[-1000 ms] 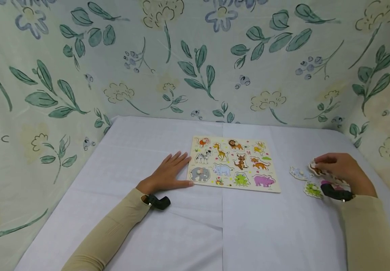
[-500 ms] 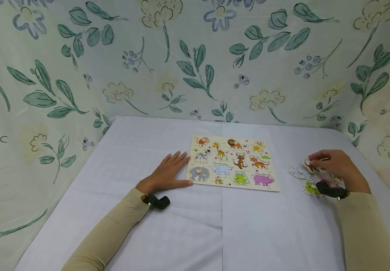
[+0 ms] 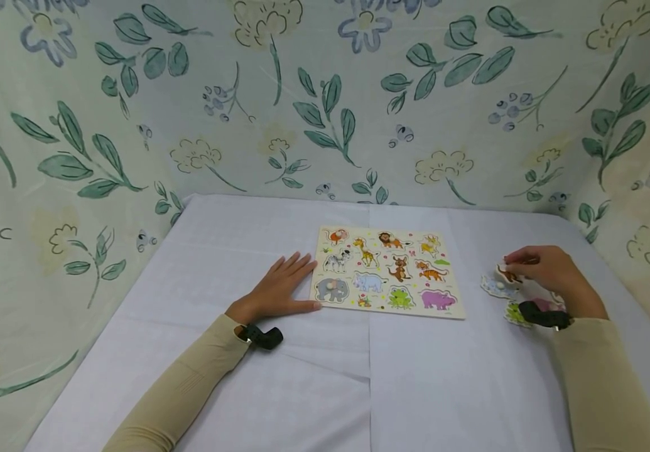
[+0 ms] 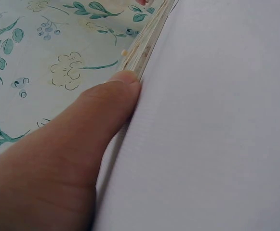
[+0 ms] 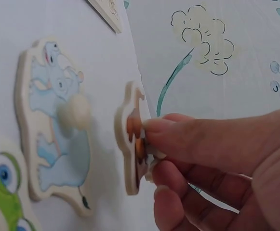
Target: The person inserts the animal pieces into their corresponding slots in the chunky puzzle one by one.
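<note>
The left hand [image 3: 278, 290] lies flat, its fingers straight and spread, their tips touching the left edge of the board [image 3: 378, 300]. Its thumb stretches to the board's near left corner; the left wrist view shows the tip against the board's edge. The board lies flat on the tabletop [image 3: 443, 376], around the middle of its width and nearer the far edge. Its animals include an elephant at the near left corner, a purple hippo at the near right corner, a frog along the near edge and a lion along the far edge.

The right hand [image 3: 556, 276] is between the board and the right edge of the tabletop. Its thumb and fingers pinch the brown piece [image 5: 132, 115], which is tipped up, its face towards the fingers. Which animal it shows cannot be told.

Just beside it lies the blue piece [image 5: 58, 139], picture up, with a pale knob. The frog piece [image 5: 2, 183] lies nearer the person, and the pink piece [image 3: 547, 304] is partly hidden behind the right wrist's camera [image 3: 545, 316].

Both sleeves [image 3: 183, 383] are tan. A floral cloth [image 3: 217, 176] hangs behind the far edge.
</note>
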A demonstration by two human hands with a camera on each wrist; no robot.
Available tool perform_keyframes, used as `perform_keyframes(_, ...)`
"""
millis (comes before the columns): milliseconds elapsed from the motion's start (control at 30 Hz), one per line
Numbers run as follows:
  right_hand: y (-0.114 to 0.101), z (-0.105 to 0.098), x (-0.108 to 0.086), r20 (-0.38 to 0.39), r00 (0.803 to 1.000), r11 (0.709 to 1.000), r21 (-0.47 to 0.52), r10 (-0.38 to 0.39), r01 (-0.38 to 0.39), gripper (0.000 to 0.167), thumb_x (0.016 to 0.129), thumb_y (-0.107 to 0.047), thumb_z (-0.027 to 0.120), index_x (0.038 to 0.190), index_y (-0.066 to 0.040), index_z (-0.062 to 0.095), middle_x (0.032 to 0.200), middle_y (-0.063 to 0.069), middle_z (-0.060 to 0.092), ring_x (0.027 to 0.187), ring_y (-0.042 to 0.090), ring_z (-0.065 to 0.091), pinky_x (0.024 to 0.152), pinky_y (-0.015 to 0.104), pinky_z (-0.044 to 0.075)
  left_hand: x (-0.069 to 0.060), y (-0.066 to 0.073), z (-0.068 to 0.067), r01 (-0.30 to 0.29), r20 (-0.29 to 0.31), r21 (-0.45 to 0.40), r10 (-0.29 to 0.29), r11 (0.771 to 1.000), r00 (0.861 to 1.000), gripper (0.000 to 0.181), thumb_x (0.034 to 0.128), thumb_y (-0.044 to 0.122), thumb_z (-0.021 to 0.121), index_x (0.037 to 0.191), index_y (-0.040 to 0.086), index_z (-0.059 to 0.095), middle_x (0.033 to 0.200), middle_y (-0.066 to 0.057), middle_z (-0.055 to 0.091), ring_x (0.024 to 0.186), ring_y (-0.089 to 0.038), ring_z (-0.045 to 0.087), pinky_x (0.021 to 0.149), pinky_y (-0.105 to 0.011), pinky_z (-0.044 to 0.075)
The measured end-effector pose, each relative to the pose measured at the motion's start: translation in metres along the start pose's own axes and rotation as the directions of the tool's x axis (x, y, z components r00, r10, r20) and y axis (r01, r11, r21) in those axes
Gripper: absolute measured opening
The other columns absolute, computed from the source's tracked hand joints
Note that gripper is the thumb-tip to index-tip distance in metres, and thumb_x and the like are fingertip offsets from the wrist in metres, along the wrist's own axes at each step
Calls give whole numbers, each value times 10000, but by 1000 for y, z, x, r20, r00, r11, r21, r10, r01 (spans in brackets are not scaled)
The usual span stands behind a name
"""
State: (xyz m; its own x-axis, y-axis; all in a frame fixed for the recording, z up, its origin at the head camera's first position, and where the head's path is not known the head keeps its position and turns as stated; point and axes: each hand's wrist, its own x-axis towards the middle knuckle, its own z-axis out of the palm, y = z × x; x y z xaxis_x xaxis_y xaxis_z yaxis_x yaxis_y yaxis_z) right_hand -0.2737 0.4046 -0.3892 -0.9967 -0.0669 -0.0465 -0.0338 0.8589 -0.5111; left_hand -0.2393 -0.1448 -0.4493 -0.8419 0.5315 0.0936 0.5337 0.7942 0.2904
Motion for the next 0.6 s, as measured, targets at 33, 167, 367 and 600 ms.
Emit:
perform_keyframes(33,-1,0,0,0,1000,1000,0,0,0,349,924,-256,660,1146,11,633,1138,270,613,1016,397,557,796,541,483,0,0,0,1,1,0,-1,1000,1000,990,805,768,497,1547,168,233,1603,-41,175,1481,-256,69,1184,-472,36)
perform_keyframes(167,-9,1,-1,0,1000,1000,8,-4,4,352,921,-255,659,1146,14,631,1140,273,613,1015,396,557,809,552,478,-1,1,-1,6,10,2,-6,1000,1000,989,808,766,496,1549,171,224,1604,-42,170,1481,-255,63,1185,-466,33)
perform_keyframes(367,-17,4,0,14,1000,1000,6,-5,5,342,926,-252,650,1149,7,630,1147,268,614,1015,386,557,849,578,466,-1,0,0,-6,-1,8,6,1000,1000,989,809,775,483,1547,167,234,1600,-49,183,1479,-267,78,1183,-476,51)
perform_keyframes(600,-27,8,3,31,1000,1000,11,-5,5,339,924,-248,658,1148,5,630,1128,255,621,992,371,568,897,601,454,0,-1,1,-9,-2,17,9,1000,1000,988,811,781,469,1549,171,226,1603,-37,171,1481,-261,70,1184,-475,48)
